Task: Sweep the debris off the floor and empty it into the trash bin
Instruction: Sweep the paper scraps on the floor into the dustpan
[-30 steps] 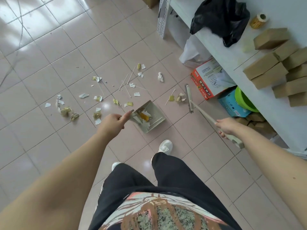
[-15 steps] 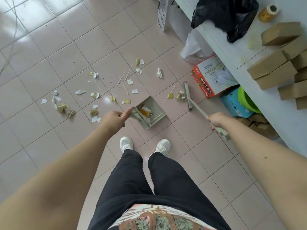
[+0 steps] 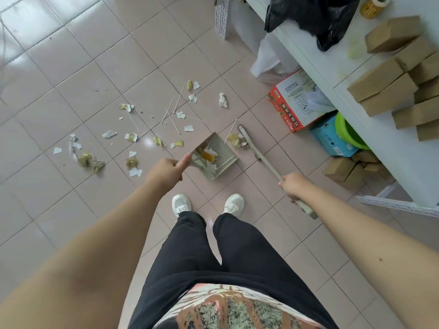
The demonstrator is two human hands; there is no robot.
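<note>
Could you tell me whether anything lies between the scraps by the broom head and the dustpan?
Nothing visible does: the scraps lie right beside the dustpan, at its open edge, with the broom head behind them.

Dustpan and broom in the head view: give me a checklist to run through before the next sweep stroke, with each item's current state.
1. Left hand grips dustpan handle: ok.
2. Right hand grips broom: ok.
3. Small pile lies between broom head and dustpan: ok.
4. Dustpan lip flat on floor: cannot tell.
5. Floor cleared: not ok, scattered scraps and sticks lie to the left.
6. Location of trash bin: cannot tell, none recognisable in view.
</note>
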